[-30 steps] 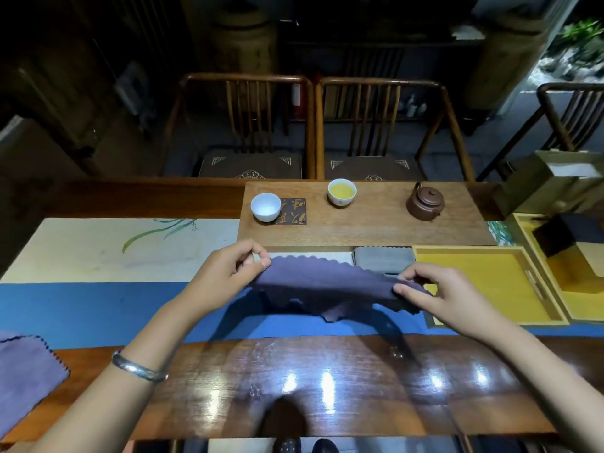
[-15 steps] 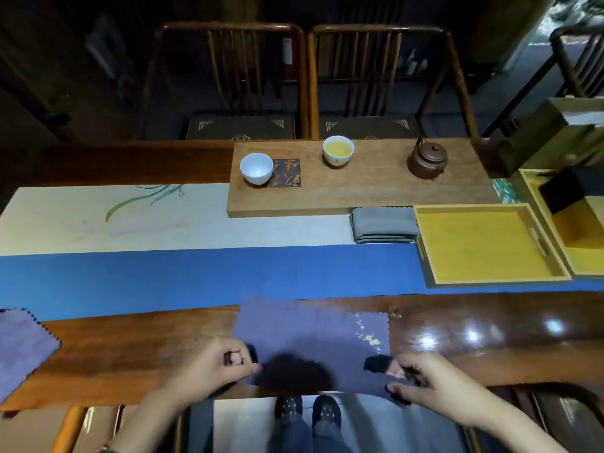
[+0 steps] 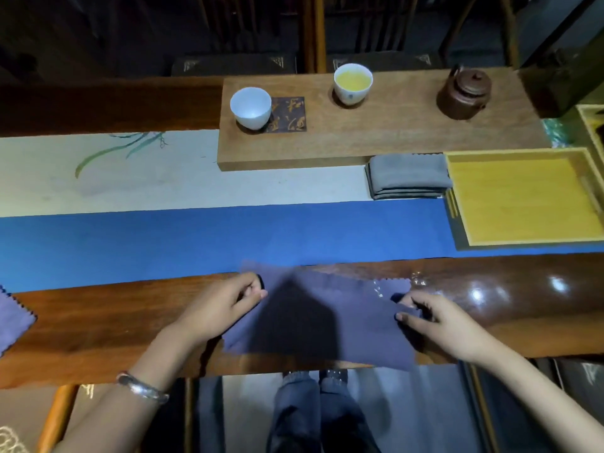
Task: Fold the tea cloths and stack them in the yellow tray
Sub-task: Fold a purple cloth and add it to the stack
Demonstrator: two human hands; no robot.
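A purple tea cloth (image 3: 346, 325) with zigzag edges lies across the near wooden table edge, partly doubled over. My left hand (image 3: 222, 305) pinches its left edge. My right hand (image 3: 434, 318) pinches its right edge. The yellow tray (image 3: 523, 197) sits at the right with nothing in it. A folded grey cloth (image 3: 408, 176) lies just left of the tray. Another purple cloth (image 3: 13, 318) shows at the far left edge.
A wooden tea board (image 3: 376, 138) at the back carries a white cup (image 3: 251, 107), a cup of yellow tea (image 3: 353, 82) and a brown teapot (image 3: 465, 93). A blue and cream runner (image 3: 196, 237) covers the table's middle. Chairs stand beyond the table.
The purple cloth came down from the air onto the near table edge. Both hands then carried its near edge forward, away from me, over the rest of the cloth.
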